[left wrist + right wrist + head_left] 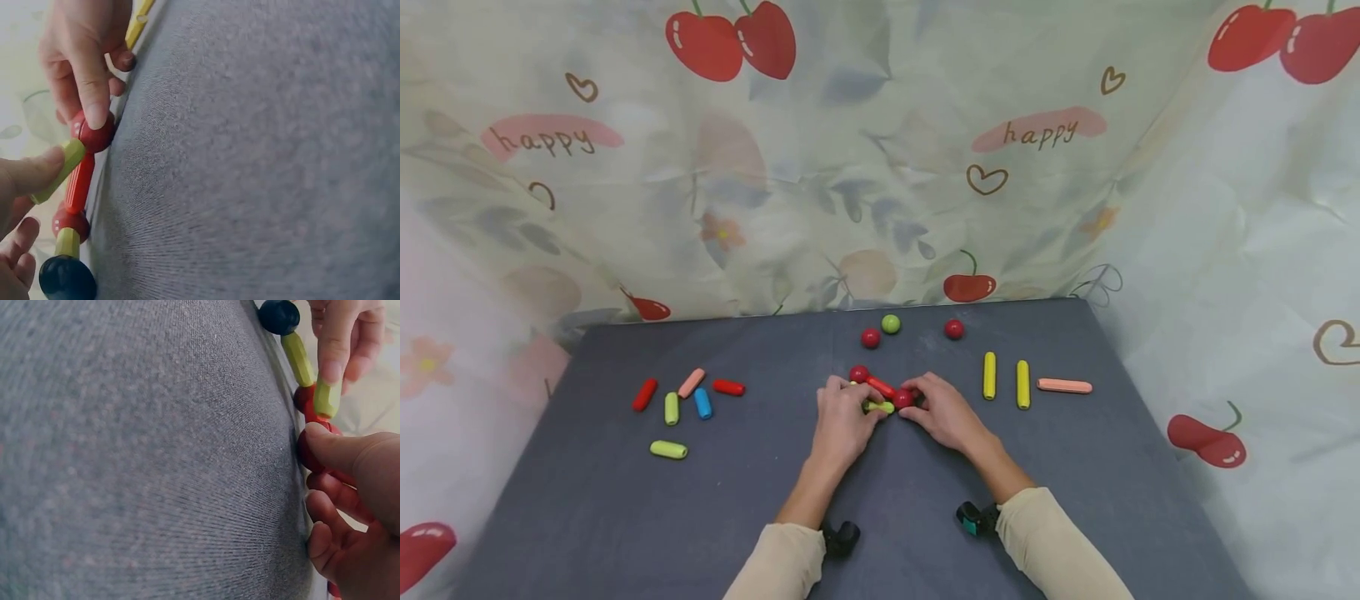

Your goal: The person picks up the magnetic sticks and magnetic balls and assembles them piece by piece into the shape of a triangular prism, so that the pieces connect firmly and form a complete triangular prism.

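Two printed words can be read in the head view, both "happy", on pink strokes of the patterned cloth (850, 150) that hangs beyond the far edge of the table (917, 542). Your hands meet between its left and right edges, back toward the far one: your left hand (844, 421) pinches a yellow-green rod (877, 407), and just to its right your right hand (946, 411) grips the near red ball (903, 399). From that ball a red rod (881, 387) slants away to the far red ball (859, 374), beyond your left fingers. Toward the table's left edge lie six loose rods (702, 402); toward the right edge, two yellow rods (1023, 384) and a pink rod (1064, 386); along the far edge, three loose balls (954, 329). In the left wrist view, your left thumb presses along the yellow-green rod, whose end meets the near red ball under your right thumb; whether it is seated there, you cannot tell. The chain runs on through a second yellow-green rod (67, 242) to a dark blue ball (67, 278), beside your left fingers. In the right wrist view, your right thumb and fingers clasp the near red ball, and your left hand holds the yellow-green rod just above it.
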